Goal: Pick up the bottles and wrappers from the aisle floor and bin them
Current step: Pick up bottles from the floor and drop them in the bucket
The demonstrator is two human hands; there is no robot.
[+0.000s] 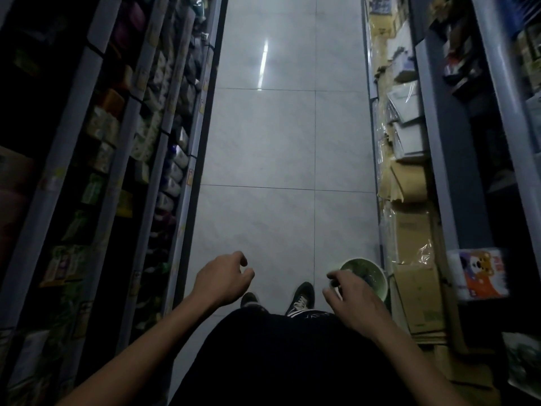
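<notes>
I see no litter on the floor (278, 136); both my left hand (224, 278) and right hand (352, 300) hang loosely curled, empty, near the bin (377, 276), so I judge the job about finished.

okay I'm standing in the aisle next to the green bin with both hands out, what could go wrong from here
The green bin stands on the floor close by your right shoe, so a step could knock it over. The right hand covers part of its rim, and whether it holds anything is unclear; the left hand looks empty. The dim light could hide litter.
</notes>
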